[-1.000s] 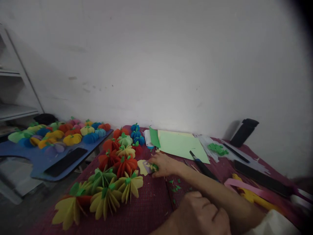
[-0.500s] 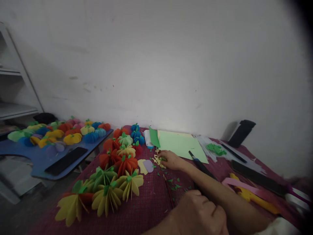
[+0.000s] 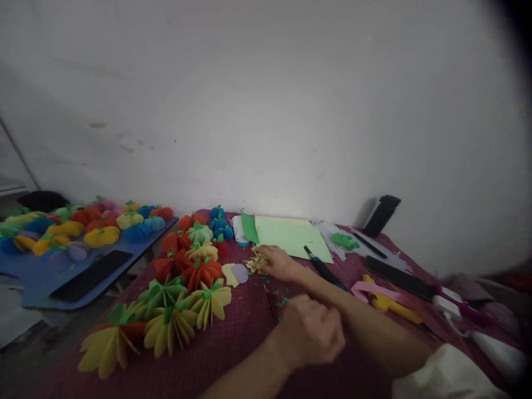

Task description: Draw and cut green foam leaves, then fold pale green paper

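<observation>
My right hand (image 3: 276, 262) reaches across the maroon-covered table. Its bent fingers are closed over a bunch of pale yellow paper scraps (image 3: 254, 265). Nearer to me, my left hand (image 3: 310, 331) is a closed fist above the cloth, and whatever it may hold is hidden. Small green paper snippets (image 3: 283, 301) lie on the cloth between the hands. Left of the scraps are a cream paper cutout (image 3: 229, 275) and a lilac cutout (image 3: 240, 273). A light green sheet (image 3: 293, 237) lies beyond my right hand, with a dark-handled cutter (image 3: 324, 267) by its near edge.
Folded paper pumpkins (image 3: 201, 271) crowd the table's left side. More stand on a blue side table (image 3: 108, 266). To the right are green paper pieces (image 3: 344, 240), a yellow glue gun (image 3: 390, 306), a pink strip (image 3: 378, 291) and a black bottle (image 3: 381, 215) near the wall.
The view has turned rightward, so everything sits further left. My left fist has moved slightly forward. The yellow scraps look more bunched under my right fingers.
</observation>
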`<state>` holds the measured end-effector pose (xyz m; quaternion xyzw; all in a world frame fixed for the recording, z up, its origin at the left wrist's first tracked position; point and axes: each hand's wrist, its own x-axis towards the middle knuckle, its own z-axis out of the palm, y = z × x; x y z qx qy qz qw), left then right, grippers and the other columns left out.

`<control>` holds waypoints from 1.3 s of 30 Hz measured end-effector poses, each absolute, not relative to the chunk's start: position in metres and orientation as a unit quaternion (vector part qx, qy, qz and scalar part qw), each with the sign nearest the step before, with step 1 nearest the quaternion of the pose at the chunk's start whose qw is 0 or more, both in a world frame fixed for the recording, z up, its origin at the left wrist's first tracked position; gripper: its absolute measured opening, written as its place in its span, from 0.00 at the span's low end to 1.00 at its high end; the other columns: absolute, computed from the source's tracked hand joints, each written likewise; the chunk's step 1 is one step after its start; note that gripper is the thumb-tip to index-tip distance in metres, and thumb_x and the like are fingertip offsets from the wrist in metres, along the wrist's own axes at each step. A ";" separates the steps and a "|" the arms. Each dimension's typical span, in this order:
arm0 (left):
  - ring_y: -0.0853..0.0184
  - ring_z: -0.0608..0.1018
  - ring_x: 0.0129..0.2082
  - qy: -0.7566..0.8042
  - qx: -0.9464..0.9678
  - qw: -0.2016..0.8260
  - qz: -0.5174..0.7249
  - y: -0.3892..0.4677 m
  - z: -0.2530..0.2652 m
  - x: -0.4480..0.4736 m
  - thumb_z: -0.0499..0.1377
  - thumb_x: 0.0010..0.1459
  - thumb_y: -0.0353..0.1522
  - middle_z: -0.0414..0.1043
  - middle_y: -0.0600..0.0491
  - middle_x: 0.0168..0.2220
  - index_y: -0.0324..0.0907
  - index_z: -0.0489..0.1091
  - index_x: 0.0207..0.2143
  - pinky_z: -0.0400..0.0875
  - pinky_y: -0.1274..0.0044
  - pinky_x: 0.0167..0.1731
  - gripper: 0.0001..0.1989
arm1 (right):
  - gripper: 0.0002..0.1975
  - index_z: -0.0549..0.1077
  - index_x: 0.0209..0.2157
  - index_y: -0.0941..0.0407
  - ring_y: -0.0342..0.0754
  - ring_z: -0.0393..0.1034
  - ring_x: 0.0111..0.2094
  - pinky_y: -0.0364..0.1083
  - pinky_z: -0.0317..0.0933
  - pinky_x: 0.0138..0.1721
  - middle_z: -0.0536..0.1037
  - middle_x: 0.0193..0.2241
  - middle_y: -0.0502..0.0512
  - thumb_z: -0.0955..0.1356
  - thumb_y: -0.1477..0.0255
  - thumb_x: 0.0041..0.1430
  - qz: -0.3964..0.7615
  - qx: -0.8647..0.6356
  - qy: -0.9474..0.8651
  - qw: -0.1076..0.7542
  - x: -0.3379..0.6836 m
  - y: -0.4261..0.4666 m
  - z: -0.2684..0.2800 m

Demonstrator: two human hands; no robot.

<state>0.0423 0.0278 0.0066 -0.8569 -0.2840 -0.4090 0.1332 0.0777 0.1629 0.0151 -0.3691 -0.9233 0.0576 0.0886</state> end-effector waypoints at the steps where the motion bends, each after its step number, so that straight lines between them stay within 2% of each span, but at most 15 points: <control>1: 0.68 0.72 0.21 -0.347 -0.839 0.115 -0.402 0.031 0.011 0.037 0.50 0.55 0.31 0.68 0.54 0.21 0.40 0.65 0.25 0.62 0.76 0.24 0.09 | 0.22 0.63 0.55 0.58 0.52 0.60 0.53 0.48 0.54 0.51 0.67 0.54 0.62 0.63 0.71 0.58 0.060 -0.375 -0.921 0.089 0.087 0.159 0.023; 4: 0.66 0.75 0.30 -0.528 -0.781 0.049 -0.331 0.037 0.026 0.017 0.47 0.60 0.28 0.72 0.52 0.30 0.38 0.68 0.35 0.65 0.77 0.32 0.10 | 0.14 0.73 0.44 0.59 0.49 0.70 0.40 0.44 0.60 0.41 0.77 0.40 0.59 0.61 0.76 0.57 0.087 -0.388 -0.916 0.055 0.125 0.138 0.039; 7: 0.64 0.75 0.38 -0.539 -0.791 0.041 -0.288 0.036 0.032 -0.004 0.40 0.62 0.23 0.72 0.49 0.36 0.36 0.66 0.44 0.64 0.75 0.37 0.16 | 0.11 0.77 0.35 0.57 0.46 0.72 0.31 0.40 0.61 0.34 0.80 0.31 0.53 0.63 0.78 0.53 0.116 -0.375 -0.920 0.007 0.164 0.104 0.043; 9: 0.64 0.74 0.40 -0.516 -0.820 0.038 -0.246 0.031 0.027 -0.017 0.43 0.60 0.21 0.71 0.49 0.38 0.37 0.67 0.44 0.64 0.74 0.39 0.17 | 0.11 0.77 0.33 0.56 0.45 0.72 0.29 0.39 0.60 0.31 0.80 0.29 0.52 0.64 0.79 0.51 0.126 -0.363 -0.923 -0.018 0.184 0.081 0.040; 11: 0.64 0.73 0.39 -0.469 -0.863 0.031 -0.188 0.025 0.016 -0.028 0.48 0.57 0.20 0.72 0.52 0.36 0.41 0.70 0.39 0.65 0.75 0.39 0.15 | 0.12 0.78 0.34 0.56 0.45 0.72 0.30 0.39 0.60 0.31 0.80 0.30 0.53 0.64 0.79 0.50 0.126 -0.350 -0.928 -0.033 0.195 0.064 0.035; 14: 0.63 0.71 0.44 -0.409 -0.904 0.033 -0.115 0.016 0.000 -0.035 0.52 0.56 0.22 0.72 0.53 0.42 0.46 0.71 0.40 0.63 0.73 0.43 0.15 | 0.12 0.78 0.33 0.57 0.48 0.73 0.33 0.41 0.60 0.36 0.80 0.31 0.55 0.64 0.79 0.50 0.113 -0.329 -0.936 -0.042 0.189 0.055 0.025; 19: 0.61 0.71 0.41 -0.390 -0.917 0.069 -0.047 0.012 -0.009 -0.037 0.47 0.61 0.23 0.73 0.51 0.37 0.42 0.71 0.36 0.61 0.70 0.43 0.14 | 0.15 0.78 0.37 0.60 0.53 0.72 0.41 0.45 0.59 0.42 0.79 0.38 0.62 0.62 0.80 0.52 0.079 -0.349 -0.934 -0.011 0.147 0.085 0.016; 22: 0.61 0.71 0.40 -0.374 -0.923 0.090 -0.022 0.014 -0.011 -0.041 0.48 0.62 0.24 0.73 0.51 0.35 0.41 0.71 0.34 0.60 0.70 0.43 0.12 | 0.18 0.73 0.46 0.57 0.51 0.69 0.46 0.43 0.58 0.46 0.76 0.45 0.59 0.62 0.79 0.55 0.071 -0.367 -0.927 0.023 0.133 0.104 0.017; 25: 0.62 0.71 0.39 -0.345 -0.930 0.124 -0.016 0.015 -0.016 -0.048 0.51 0.62 0.26 0.72 0.51 0.34 0.40 0.70 0.35 0.59 0.70 0.44 0.09 | 0.19 0.70 0.50 0.60 0.53 0.68 0.48 0.47 0.57 0.47 0.74 0.47 0.63 0.58 0.78 0.59 0.053 -0.405 -0.911 0.059 0.137 0.097 0.017; 28: 0.63 0.71 0.39 -0.327 -0.930 0.161 -0.039 0.009 -0.022 -0.056 0.53 0.61 0.28 0.71 0.52 0.34 0.40 0.69 0.34 0.58 0.70 0.46 0.06 | 0.15 0.73 0.44 0.60 0.56 0.69 0.45 0.51 0.58 0.47 0.76 0.42 0.64 0.59 0.73 0.60 0.046 -0.415 -0.906 0.067 0.150 0.061 0.009; 33: 0.62 0.71 0.39 -0.358 -0.920 0.152 -0.051 -0.009 -0.029 -0.070 0.55 0.59 0.26 0.71 0.53 0.34 0.41 0.70 0.35 0.57 0.68 0.48 0.05 | 0.23 0.70 0.48 0.62 0.62 0.64 0.50 0.57 0.55 0.50 0.71 0.48 0.69 0.62 0.60 0.58 0.049 -0.421 -0.903 0.074 0.143 0.013 -0.009; 35: 0.61 0.71 0.40 -0.377 -0.913 0.147 -0.037 -0.014 -0.029 -0.075 0.54 0.58 0.23 0.71 0.52 0.35 0.41 0.70 0.36 0.58 0.67 0.47 0.08 | 0.24 0.68 0.51 0.61 0.60 0.64 0.51 0.54 0.56 0.50 0.70 0.50 0.67 0.61 0.60 0.59 0.059 -0.413 -0.906 0.077 0.127 0.018 -0.009; 39: 0.61 0.71 0.41 -0.408 -0.905 0.121 0.004 -0.020 -0.026 -0.082 0.50 0.57 0.19 0.71 0.52 0.36 0.41 0.71 0.36 0.58 0.66 0.48 0.13 | 0.20 0.67 0.52 0.54 0.51 0.66 0.50 0.46 0.58 0.49 0.72 0.50 0.57 0.61 0.62 0.60 0.073 -0.403 -0.908 0.088 0.108 0.047 0.004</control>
